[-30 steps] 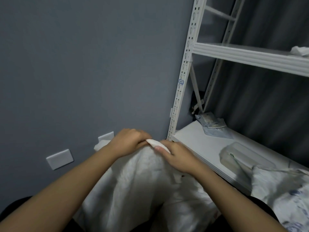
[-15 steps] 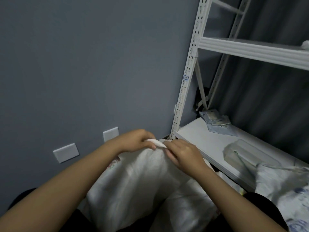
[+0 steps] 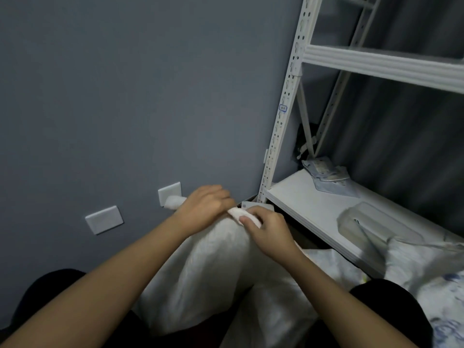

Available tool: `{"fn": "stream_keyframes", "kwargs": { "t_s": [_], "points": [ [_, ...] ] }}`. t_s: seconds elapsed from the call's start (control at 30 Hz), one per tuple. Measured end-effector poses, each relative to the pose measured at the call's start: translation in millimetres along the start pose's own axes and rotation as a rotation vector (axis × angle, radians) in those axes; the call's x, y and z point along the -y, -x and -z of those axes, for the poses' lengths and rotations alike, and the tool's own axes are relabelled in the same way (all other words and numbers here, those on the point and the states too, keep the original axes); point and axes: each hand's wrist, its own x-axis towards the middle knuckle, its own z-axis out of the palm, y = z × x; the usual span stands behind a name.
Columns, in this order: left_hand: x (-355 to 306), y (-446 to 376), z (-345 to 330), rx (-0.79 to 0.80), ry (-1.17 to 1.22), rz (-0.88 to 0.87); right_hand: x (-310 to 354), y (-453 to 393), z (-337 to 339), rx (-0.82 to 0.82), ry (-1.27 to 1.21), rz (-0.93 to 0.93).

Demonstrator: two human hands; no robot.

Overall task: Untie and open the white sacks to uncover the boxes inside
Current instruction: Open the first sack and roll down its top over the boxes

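A white sack (image 3: 213, 267) stands between my knees on the floor, its top bunched into a knot. My left hand (image 3: 204, 208) grips the knotted top from the left, fingers curled over it. My right hand (image 3: 266, 231) pinches a rolled white end of the knot (image 3: 238, 213) from the right. A loose white tail of the sack (image 3: 173, 202) sticks out to the left behind my left hand. A second white sack (image 3: 283, 320) lies lower, to the right of the first. No box shows; the sacks hide their contents.
A white metal rack (image 3: 288, 101) stands to the right, its low shelf (image 3: 308, 204) holding packets (image 3: 326, 173) and a clear plastic case (image 3: 371, 224). A patterned bag (image 3: 439, 280) lies at far right. Grey wall with blank plates (image 3: 104, 219) is ahead.
Both hands stay on the knot while the view has shifted. A white tail of the sack now pokes out left of my left hand, and my right hand has rolled the end outward.
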Motion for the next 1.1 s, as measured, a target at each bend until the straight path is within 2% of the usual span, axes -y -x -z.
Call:
{"fn": "stream_keyframes", "kwargs": {
  "t_s": [0.03, 0.07, 0.13, 0.2, 0.23, 0.3, 0.33, 0.4, 0.57, 0.63, 0.7, 0.77, 0.8, 0.83, 0.9, 0.93, 1.0, 1.07, 1.1],
  "points": [
    [-1.9, 4.8, -3.6, -0.021, 0.075, 0.122, -2.0, 2.1, -3.0, -0.042, 0.005, 0.001],
    [-7.3, 11.2, -5.9, -0.004, 0.185, 0.339, -4.6, 5.9, -6.0, -0.076, 0.018, 0.010],
    [-23.2, 27.7, -14.0, -0.086, 0.434, 0.829, -9.6, 15.1, -12.3, -0.137, -0.018, 0.034],
    [-36.2, 35.0, -17.4, -0.182, 0.812, 1.214, -8.4, 26.0, -18.4, -0.188, -0.087, 0.054],
    [-40.2, 34.0, -17.1, -0.200, 1.046, 1.326, -6.9, 30.1, -21.8, -0.201, -0.111, 0.072],
    [-44.8, 22.8, -11.3, -0.201, 1.454, 1.444, -2.6, 34.2, -28.1, -0.231, -0.111, 0.130],
    [-47.0, 14.9, -6.9, -0.211, 1.551, 1.490, 0.5, 34.8, -30.1, -0.243, -0.090, 0.152],
    [-50.8, 0.4, -4.4, -0.256, 1.585, 1.573, 3.1, 36.0, -33.1, -0.258, -0.016, 0.215],
    [-54.3, -10.1, -18.2, -0.455, 1.586, 1.653, 0.5, 39.5, -36.0, -0.337, 0.170, 0.334],
    [-56.7, -9.4, -15.7, -0.541, 1.563, 1.624, -0.4, 40.2, -37.3, -0.297, 0.173, 0.352],
    [-59.1, -5.4, -11.0, -0.580, 1.552, 1.535, 3.8, 40.7, -30.8, -0.041, 0.022, 0.247],
    [-62.8, 4.5, -2.3, -0.529, 1.501, 1.394, 8.8, 40.4, -19.0, 0.309, -0.245, 0.023],
    [-64.4, 10.5, 1.5, -0.487, 1.475, 1.322, 8.7, 38.3, -13.4, 0.355, -0.321, -0.022],
    [-65.9, 17.2, 4.3, -0.445, 1.469, 1.259, 5.8, 33.7, -9.3, 0.280, -0.311, -0.009],
    [-69.7, 29.9, 7.6, -0.355, 1.479, 1.144, 2.9, 18.8, -1.9, 0.079, -0.156, 0.104],
    [-71.1, 35.3, 9.1, -0.301, 1.465, 1.100, 6.6, 9.3, 1.9, 0.070, -0.061, 0.194],
    [-72.6, 46.0, 14.8, -0.197, 1.399, 1.016, 17.9, -10.7, 7.4, 0.260, 0.162, 0.384],
    [-70.6, 56.7, 21.9, -0.077, 1.304, 0.919, 24.0, -29.2, 8.2, 0.469, 0.550, 0.608],
    [-68.6, 62.4, 25.9, -0.018, 1.252, 0.874, 24.4, -36.9, 6.8, 0.513, 0.743, 0.745]
  ]
}}
